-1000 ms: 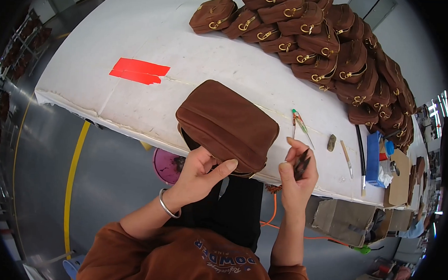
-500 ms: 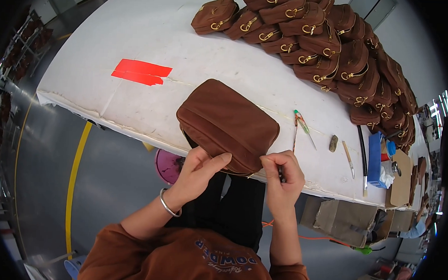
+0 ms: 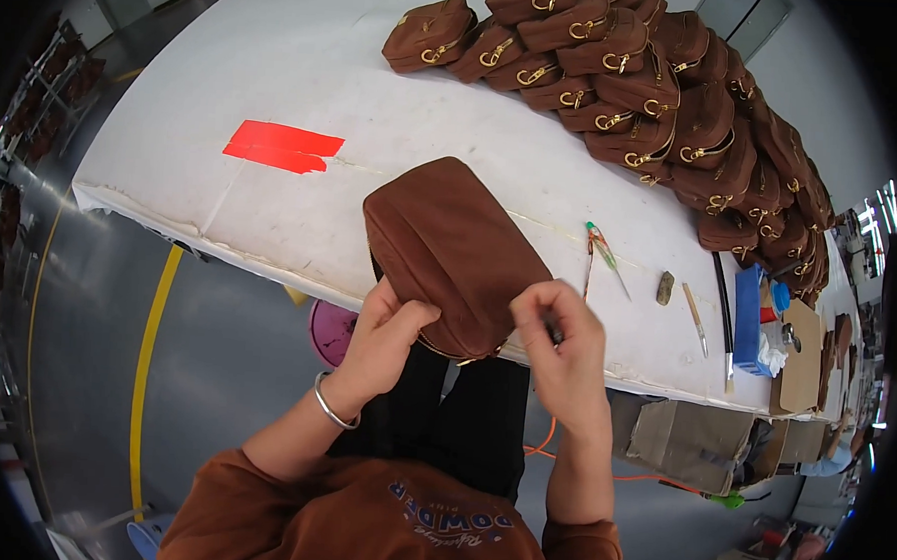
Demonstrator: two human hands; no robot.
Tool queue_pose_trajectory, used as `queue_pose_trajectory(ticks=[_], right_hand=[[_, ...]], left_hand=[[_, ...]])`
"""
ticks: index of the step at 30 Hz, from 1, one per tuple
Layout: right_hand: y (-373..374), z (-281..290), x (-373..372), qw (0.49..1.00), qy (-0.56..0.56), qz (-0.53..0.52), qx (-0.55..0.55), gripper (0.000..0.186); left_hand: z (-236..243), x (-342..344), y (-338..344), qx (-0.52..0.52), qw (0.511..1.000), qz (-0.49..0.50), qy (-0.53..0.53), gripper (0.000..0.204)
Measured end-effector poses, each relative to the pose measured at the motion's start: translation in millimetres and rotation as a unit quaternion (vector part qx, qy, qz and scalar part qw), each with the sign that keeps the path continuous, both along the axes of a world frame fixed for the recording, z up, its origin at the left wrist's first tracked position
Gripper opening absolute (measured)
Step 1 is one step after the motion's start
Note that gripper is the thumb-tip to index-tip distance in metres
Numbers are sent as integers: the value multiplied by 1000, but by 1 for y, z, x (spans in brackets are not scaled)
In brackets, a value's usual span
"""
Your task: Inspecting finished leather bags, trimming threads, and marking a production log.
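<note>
A brown zippered pouch (image 3: 455, 245) is tilted at the near edge of the white table, its broad face up. My left hand (image 3: 381, 339) grips its near left corner, thumb on top and fingers underneath. Along its lower side runs a zipper, with a bit of gold metal at the near end. My right hand (image 3: 567, 357) is curled at the pouch's right side, thumb and forefinger together. Something small and dark shows inside that hand, mostly hidden by the fingers. Whether the fingertips touch the pouch is hard to see.
Many similar brown pouches (image 3: 632, 88) are piled at the far right. Right of me lie green-handled snips (image 3: 605, 255), a grey lump (image 3: 665, 287), a thin wooden-handled tool (image 3: 695, 321), a long black brush (image 3: 724, 317) and a blue box (image 3: 752, 323). Red tape (image 3: 282, 146) marks the left tabletop.
The pouch has turned clockwise, its near end swinging left and toward me. My right hand has shifted up a little and pulled off the pouch's corner; my left hand keeps its grip.
</note>
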State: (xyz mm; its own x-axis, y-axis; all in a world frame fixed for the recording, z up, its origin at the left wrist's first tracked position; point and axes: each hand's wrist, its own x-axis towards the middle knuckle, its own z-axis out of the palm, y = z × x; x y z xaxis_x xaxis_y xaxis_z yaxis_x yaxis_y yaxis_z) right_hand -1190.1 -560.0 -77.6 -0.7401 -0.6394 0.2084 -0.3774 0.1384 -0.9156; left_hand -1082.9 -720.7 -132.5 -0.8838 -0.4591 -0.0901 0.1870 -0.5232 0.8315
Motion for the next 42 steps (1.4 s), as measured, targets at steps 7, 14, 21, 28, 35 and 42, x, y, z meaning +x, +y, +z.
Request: queue_pose_trajectory(ticks=[7,14,21,28,35,42], right_hand=[[-18,-9,-21,988,137,-47,46,6],[-26,-1,-17,955,251,-28,156,14],[-8,22,9,982,95,140,81,28],[-19,7,21,943,297,69,133,28],[-22,11,21,900,369,107,207,19],[-3,3,66,914,171,336,152,18]], left_hand=[[19,-4,4,49,998,15,-26,31],[2,1,-5,32,999,-13,-22,32],[6,-1,-11,26,999,-34,-10,33],[9,-4,-10,45,998,-41,21,38],[-4,1,-22,69,994,-77,22,39],[16,-13,-31,24,997,-49,51,54]])
